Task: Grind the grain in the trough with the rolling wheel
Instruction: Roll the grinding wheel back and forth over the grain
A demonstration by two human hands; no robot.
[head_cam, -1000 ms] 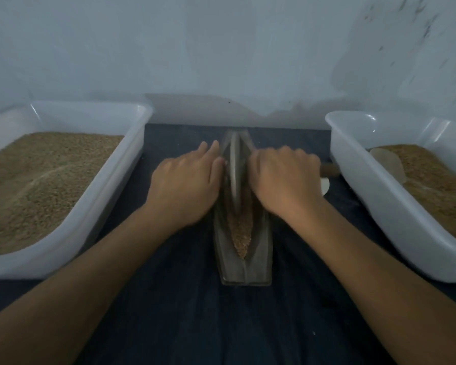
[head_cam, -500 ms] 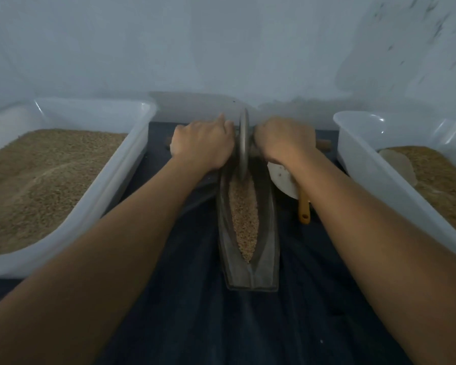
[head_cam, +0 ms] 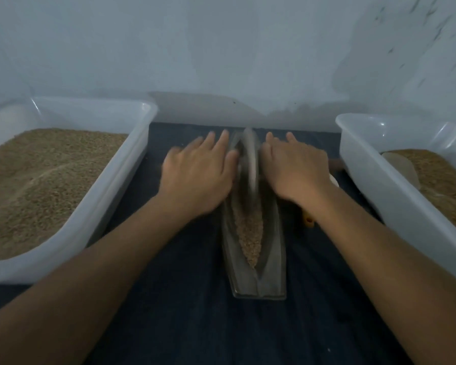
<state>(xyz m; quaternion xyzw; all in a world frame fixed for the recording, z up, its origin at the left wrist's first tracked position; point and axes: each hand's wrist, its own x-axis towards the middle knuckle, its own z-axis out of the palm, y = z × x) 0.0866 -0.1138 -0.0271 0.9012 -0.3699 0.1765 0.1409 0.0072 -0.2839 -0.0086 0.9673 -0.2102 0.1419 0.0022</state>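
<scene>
Two hands flank the rolling wheel [head_cam: 250, 164], upright in the far half of the trough [head_cam: 271, 259]. Left hand [head_cam: 195, 175] and right hand [head_cam: 295, 169] lie palm-down with fingers straight, pressing on the axle hidden beneath. Grain [head_cam: 249, 233] fills the trough's near channel. White tubs [head_cam: 111, 185] of grain sit either side.
</scene>
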